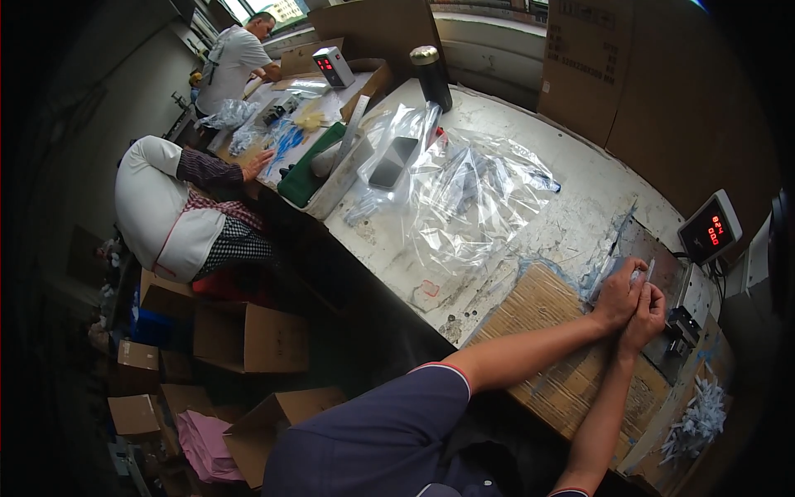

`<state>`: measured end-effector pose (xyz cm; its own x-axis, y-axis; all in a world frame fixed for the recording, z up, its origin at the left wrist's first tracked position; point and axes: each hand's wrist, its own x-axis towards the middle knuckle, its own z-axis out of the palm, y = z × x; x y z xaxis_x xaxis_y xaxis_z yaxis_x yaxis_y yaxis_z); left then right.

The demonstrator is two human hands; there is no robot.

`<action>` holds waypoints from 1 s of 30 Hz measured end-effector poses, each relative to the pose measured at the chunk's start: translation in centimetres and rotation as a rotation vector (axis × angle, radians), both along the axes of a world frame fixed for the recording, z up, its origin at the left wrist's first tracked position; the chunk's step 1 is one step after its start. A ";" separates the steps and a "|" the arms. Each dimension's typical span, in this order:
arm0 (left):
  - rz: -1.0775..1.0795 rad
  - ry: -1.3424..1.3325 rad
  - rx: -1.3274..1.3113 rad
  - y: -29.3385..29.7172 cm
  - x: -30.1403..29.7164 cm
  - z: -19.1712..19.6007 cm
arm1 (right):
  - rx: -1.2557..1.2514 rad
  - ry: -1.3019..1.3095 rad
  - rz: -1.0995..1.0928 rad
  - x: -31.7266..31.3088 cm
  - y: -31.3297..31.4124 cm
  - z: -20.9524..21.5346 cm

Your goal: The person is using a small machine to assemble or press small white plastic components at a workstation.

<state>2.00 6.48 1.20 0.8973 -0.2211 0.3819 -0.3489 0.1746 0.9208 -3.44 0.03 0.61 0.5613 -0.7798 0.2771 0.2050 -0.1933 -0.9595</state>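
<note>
At the right end of the white worktable, my left hand and my right hand are close together with curled fingers, the right one nearer me. A small, pale, translucent piece shows between the fingertips of both hands; its kind is too small to tell. Beneath and beyond them is a metal plate with a small dark metal fixture to the right of my hands. A worn cardboard sheet lies under my left forearm.
A digital display with red numerals stands beyond my hands. White scraps are heaped at lower right. Clear plastic bags, a phone and a dark flask occupy the table. Two people work at left, above open cartons.
</note>
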 end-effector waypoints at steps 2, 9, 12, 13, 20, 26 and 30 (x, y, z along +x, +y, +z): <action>0.006 0.007 -0.003 0.1 0.0 0.0 | -0.008 0.007 0.010 0.1 -0.2 -0.2; -0.028 0.027 0.031 0.2 0.1 0.1 | 0.009 0.004 0.071 0.1 -0.9 -0.8; -0.002 0.007 -0.001 0.1 0.0 0.2 | 0.013 0.001 0.054 0.0 -1.5 -1.0; -0.010 -0.005 -0.019 0.0 -0.1 0.3 | 0.002 0.005 0.069 -0.1 -1.8 -1.2; 0.003 0.009 -0.022 0.2 -0.3 0.3 | 0.012 0.009 0.062 -0.2 -1.7 -1.2; -0.001 0.012 -0.026 0.0 -0.3 0.2 | -0.017 0.030 0.007 -0.1 -2.1 -1.5; -0.014 0.008 -0.017 0.0 -0.1 0.0 | 0.010 0.018 0.034 -0.1 -1.4 -1.1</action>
